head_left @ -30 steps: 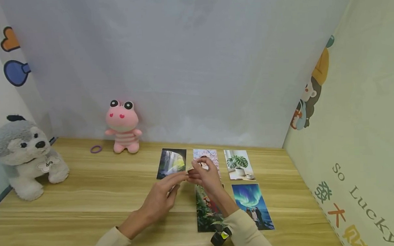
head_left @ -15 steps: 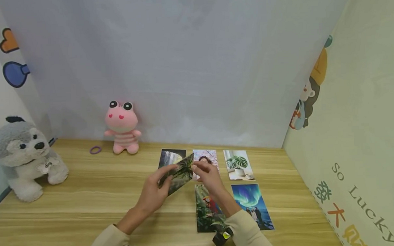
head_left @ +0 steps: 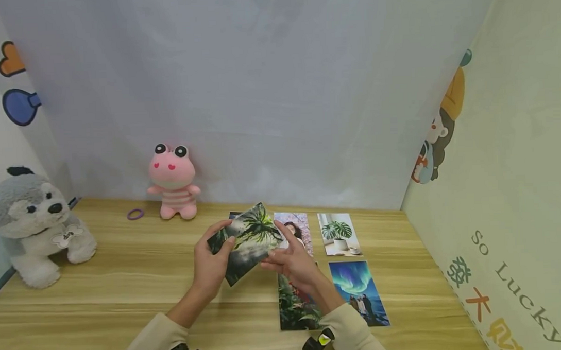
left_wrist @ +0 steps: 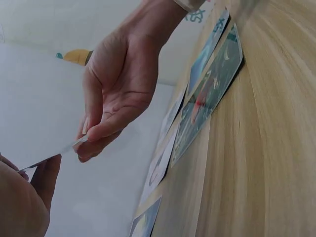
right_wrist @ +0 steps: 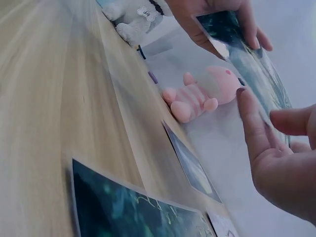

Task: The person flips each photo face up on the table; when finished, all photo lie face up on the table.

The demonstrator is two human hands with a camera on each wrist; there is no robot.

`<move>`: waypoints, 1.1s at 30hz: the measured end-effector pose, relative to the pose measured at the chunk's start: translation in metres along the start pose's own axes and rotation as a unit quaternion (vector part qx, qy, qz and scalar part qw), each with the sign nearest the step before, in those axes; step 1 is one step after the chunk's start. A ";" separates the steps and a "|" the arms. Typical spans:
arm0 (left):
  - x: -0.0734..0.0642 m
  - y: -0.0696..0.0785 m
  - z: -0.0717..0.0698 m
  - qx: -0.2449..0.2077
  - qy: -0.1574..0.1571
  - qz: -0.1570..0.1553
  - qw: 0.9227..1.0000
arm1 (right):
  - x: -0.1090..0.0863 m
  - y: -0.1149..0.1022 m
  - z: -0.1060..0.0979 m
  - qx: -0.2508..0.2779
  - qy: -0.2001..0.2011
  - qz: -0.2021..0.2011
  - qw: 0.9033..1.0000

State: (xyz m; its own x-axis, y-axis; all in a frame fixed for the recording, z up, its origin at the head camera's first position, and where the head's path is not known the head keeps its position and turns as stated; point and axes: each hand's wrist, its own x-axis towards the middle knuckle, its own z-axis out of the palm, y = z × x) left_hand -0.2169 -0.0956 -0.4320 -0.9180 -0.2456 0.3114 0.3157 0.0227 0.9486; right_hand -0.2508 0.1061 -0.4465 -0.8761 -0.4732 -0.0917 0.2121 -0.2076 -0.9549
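Both hands hold up a photo print (head_left: pixel 252 240) of a tree with mossy branches, tilted above the table. My left hand (head_left: pixel 209 265) pinches its left side, thumb on the picture face and fingers behind. At the lower right corner, my right hand (head_left: pixel 299 267) pinches the edge between thumb and fingers, its index finger extended along the side. In the left wrist view the print (left_wrist: pixel 52 158) is seen nearly edge-on between the hands. Below the right hand lies a parrot photo (head_left: pixel 292 308), partly covered by that hand. A waterfall photo (head_left: pixel 234 215) is mostly hidden behind the held print.
More photos lie on the wooden table (head_left: pixel 126 283): a woman among blossoms (head_left: pixel 301 223), a potted plant (head_left: pixel 339 234) and an aurora scene (head_left: pixel 359 290). A pink plush frog (head_left: pixel 173 184), purple ring (head_left: pixel 135 214) and plush dog (head_left: pixel 36 224) stand or lie toward the left.
The held print has turned from nearly edge-on to showing its picture face toward the head camera. The left hand moved slightly left; the right hand shifted its hold to the lower right corner.
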 end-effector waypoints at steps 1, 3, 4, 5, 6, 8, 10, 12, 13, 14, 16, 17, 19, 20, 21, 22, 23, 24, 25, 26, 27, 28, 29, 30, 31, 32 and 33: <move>0.000 0.000 0.001 -0.006 0.006 -0.003 1.000 | 0.000 0.001 0.001 0.007 0.002 0.000 1.000; 0.000 0.000 0.003 -0.013 0.013 -0.007 1.000 | 0.000 0.001 0.003 0.010 0.007 -0.004 1.000; 0.000 0.000 0.004 -0.017 0.013 -0.009 1.000 | 0.000 0.002 0.003 0.006 0.010 -0.005 1.000; 0.000 -0.001 0.004 -0.018 0.012 -0.011 1.000 | 0.000 0.002 0.004 0.006 0.013 -0.005 1.000; -0.001 -0.001 0.004 -0.019 0.010 -0.014 1.000 | 0.000 0.002 0.003 0.005 0.015 -0.005 1.000; -0.001 -0.001 0.004 -0.020 0.002 -0.019 1.000 | -0.001 0.003 0.003 0.005 0.016 -0.002 1.000; -0.001 -0.002 0.003 -0.021 -0.009 -0.026 0.999 | -0.001 0.003 0.003 0.007 0.017 0.002 1.000; 0.000 -0.003 0.002 -0.022 -0.024 -0.033 0.999 | -0.001 0.003 0.002 0.010 0.020 0.007 1.000; 0.001 -0.003 0.001 -0.023 -0.034 -0.036 0.999 | -0.001 0.004 0.001 0.010 0.023 0.008 1.000; 0.001 -0.003 0.000 -0.023 -0.045 -0.039 0.998 | 0.000 0.004 0.000 0.008 0.025 0.008 1.000; 0.002 -0.002 -0.001 -0.020 -0.067 -0.044 0.997 | 0.000 0.004 -0.001 0.007 0.033 0.009 0.999; 0.002 -0.001 -0.003 -0.022 -0.077 -0.050 0.996 | 0.000 0.004 -0.002 0.005 0.036 0.008 0.999; 0.003 -0.001 -0.005 -0.041 -0.098 -0.065 0.992 | 0.000 0.004 -0.004 -0.001 0.040 0.007 0.999; 0.003 0.000 -0.007 -0.054 -0.108 -0.073 0.990 | -0.001 0.003 -0.005 -0.004 0.042 0.006 0.999; 0.003 0.000 -0.009 -0.070 -0.117 -0.081 0.987 | -0.001 0.003 -0.006 -0.007 0.042 0.006 0.999; 0.003 0.001 -0.010 -0.088 -0.126 -0.091 0.984 | -0.001 0.003 -0.007 -0.011 0.042 0.005 0.999; 0.004 0.001 -0.011 -0.101 -0.134 -0.098 0.981 | -0.001 0.003 -0.008 -0.015 0.040 0.003 0.999; 0.004 0.001 -0.012 -0.110 -0.142 -0.101 0.979 | -0.001 0.003 -0.008 -0.020 0.039 0.002 0.999; 0.005 0.001 -0.013 -0.114 -0.148 -0.104 0.977 | -0.001 0.003 -0.009 -0.024 0.038 0.001 0.999; 0.006 0.002 -0.014 -0.113 -0.155 -0.106 0.976 | -0.001 0.003 -0.009 -0.030 0.037 -0.001 0.999; 0.007 0.003 -0.016 -0.114 -0.164 -0.107 0.974 | -0.001 0.003 -0.009 -0.033 0.036 -0.004 0.999; 0.008 0.003 -0.017 -0.111 -0.174 -0.109 0.972 | -0.001 0.002 -0.009 -0.039 0.034 -0.006 0.999; 0.009 0.003 -0.018 -0.108 -0.184 -0.111 0.971 | -0.001 0.002 -0.010 -0.044 0.032 -0.008 0.998; 0.010 0.003 -0.019 -0.104 -0.191 -0.112 0.970 | -0.001 0.002 -0.010 -0.049 0.031 -0.010 0.998; 0.011 0.002 -0.020 -0.100 -0.199 -0.115 0.968 | -0.001 0.002 -0.010 -0.055 0.029 -0.013 0.998; 0.012 0.002 -0.021 -0.094 -0.206 -0.118 0.967 | -0.001 0.002 -0.011 -0.061 0.025 -0.018 0.998; 0.013 0.001 -0.022 -0.088 -0.213 -0.121 0.966 | -0.001 0.002 -0.013 -0.066 0.022 -0.021 0.997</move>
State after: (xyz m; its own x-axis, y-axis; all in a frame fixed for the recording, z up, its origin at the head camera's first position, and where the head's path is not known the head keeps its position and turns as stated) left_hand -0.2234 -0.1202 -0.4285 -0.9738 0.1979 0.1121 0.0808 -0.1597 0.9839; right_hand -0.2547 0.1171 -0.4518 -0.9015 -0.4285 -0.0609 0.1189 -0.1098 -0.9868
